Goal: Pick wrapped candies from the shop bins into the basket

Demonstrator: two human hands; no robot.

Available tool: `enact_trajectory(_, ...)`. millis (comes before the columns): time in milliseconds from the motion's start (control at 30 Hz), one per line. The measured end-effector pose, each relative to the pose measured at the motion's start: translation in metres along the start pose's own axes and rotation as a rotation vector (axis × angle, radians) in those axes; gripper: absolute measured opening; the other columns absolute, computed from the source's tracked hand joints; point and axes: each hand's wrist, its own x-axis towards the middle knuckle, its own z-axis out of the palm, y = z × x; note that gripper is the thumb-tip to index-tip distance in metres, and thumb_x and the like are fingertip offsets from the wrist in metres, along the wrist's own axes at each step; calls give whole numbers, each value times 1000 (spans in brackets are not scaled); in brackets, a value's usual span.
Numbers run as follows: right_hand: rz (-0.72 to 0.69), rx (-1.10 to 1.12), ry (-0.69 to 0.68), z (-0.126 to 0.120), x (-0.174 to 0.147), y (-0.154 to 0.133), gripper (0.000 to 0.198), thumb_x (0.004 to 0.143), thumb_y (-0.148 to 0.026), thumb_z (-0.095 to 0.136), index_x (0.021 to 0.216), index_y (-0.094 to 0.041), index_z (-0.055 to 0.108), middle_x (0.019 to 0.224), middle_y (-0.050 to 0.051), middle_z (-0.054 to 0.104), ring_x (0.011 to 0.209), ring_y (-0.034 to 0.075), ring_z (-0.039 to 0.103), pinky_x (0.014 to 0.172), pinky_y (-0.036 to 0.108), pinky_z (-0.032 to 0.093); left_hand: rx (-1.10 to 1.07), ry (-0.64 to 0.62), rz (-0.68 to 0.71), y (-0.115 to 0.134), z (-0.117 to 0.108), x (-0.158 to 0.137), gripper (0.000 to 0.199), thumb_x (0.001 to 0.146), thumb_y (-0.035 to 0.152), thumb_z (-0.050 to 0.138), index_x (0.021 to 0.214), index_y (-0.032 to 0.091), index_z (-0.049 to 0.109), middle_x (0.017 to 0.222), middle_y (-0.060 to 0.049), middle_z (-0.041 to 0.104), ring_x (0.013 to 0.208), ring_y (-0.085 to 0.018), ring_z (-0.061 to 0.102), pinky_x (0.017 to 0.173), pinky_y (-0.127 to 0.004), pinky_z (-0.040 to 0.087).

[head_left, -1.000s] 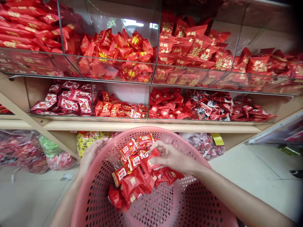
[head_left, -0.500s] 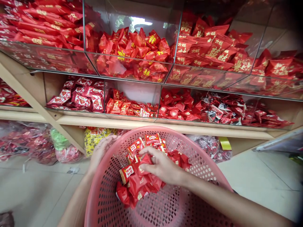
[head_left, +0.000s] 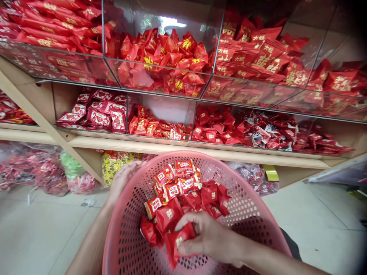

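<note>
A pink perforated plastic basket (head_left: 243, 183), tilted toward me, has small red wrapped candies (head_left: 212, 194) heaped on its far inner side. Some are plain red with a gold mark; others are patterned packets (head_left: 164, 175) with white labels. My right hand (head_left: 208, 236) is inside the basket, its thumb and fingers pinched around a red candy packet (head_left: 176, 244) low on the heap. My left hand (head_left: 124, 177) lies along the outside of the basket's left rim and grips it; the rim hides part of the fingers.
Ahead stands a wooden shelf (head_left: 200, 151) with clear compartments full of red packets (head_left: 163, 53). Under it lie plastic bags of sweets, including a yellow bag (head_left: 117, 164) and a green bag (head_left: 70, 164). The floor is tiled (head_left: 312, 214).
My right hand has moved down and toward me inside the basket, with a red packet in its fingers. More patterned packets show where it was. My left hand stays at the rim.
</note>
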Motion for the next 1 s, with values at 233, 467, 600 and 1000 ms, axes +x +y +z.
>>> enact_trajectory(233,119,-103,107,21,12,46,32,54,-7,66,84,-19,60,69,-6,49,61,8,43,55,20,33,-64,-9,-18,-3,-2,0,32,59,37,70,82,14,68,92,-6,72,104,-24,60,97,-30,41)
enact_trajectory(467,20,128,-25,32,21,58,42,54,-12,64,92,-19,46,64,-9,47,56,6,39,56,20,30,-32,-1,-7,-1,-1,-2,32,60,36,69,83,14,68,99,-9,71,109,-26,57,98,-32,41)
enact_trajectory(600,13,97,93,30,10,49,45,52,-16,66,91,-23,45,76,-4,54,71,12,50,64,24,38,-18,-3,4,1,0,-4,32,60,37,70,82,13,69,99,-8,71,107,-26,58,97,-32,42)
enact_trajectory(1000,97,84,-82,33,22,72,48,54,-22,65,94,-22,39,63,-9,48,50,5,37,52,22,28,-11,12,13,2,0,-4,31,57,38,71,78,15,70,97,-7,72,110,-28,57,95,-33,44)
